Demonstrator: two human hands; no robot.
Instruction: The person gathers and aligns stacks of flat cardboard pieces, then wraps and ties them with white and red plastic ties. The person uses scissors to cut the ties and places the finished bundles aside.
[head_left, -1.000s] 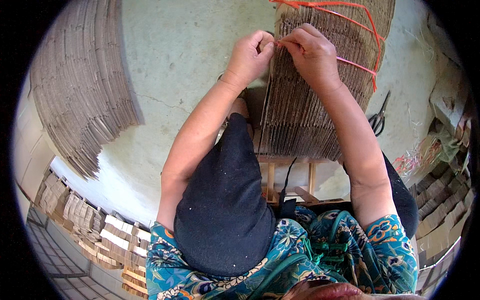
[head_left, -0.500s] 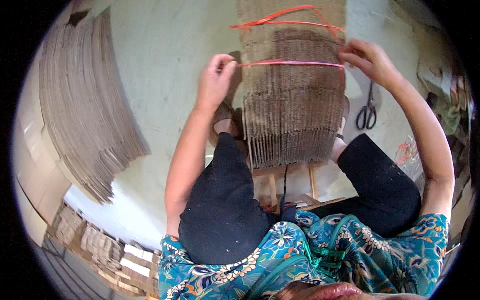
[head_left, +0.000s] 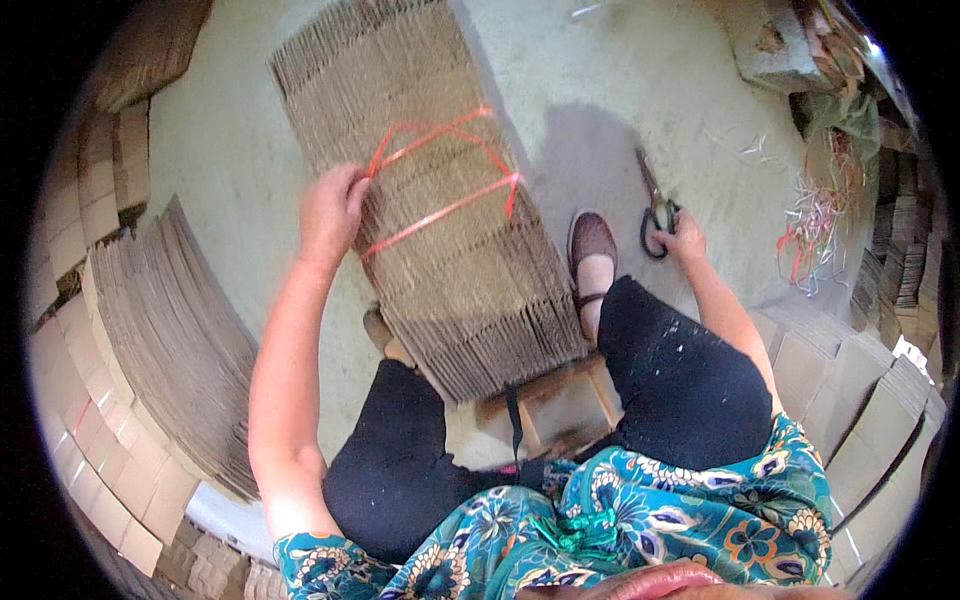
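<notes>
A long stack of brown cardboard sheets [head_left: 440, 290] lies between my legs, its near end by a small wooden stool. Red plastic strapping [head_left: 430, 217] crosses it in two bands, with a loose loop around the far one. At the stack's left edge my left hand [head_left: 333, 212] is closed, fingertips pinching the strapping by that far band. Off to the right, my right hand [head_left: 684, 240] grips the black handles of a pair of scissors [head_left: 652, 190]. Their blades point away from me, low over the floor.
My shoe [head_left: 594, 245] stands beside the stack on the right. A curved row of cardboard sheets [head_left: 175, 330] lies at left. Tangled strap scraps [head_left: 815, 225] are at far right, with more cardboard bundles [head_left: 840, 375] nearer.
My right hand has left the strapping and taken hold of the scissors. My left hand stays at the stack's left edge. The view has turned, so the stack now appears slanted.
</notes>
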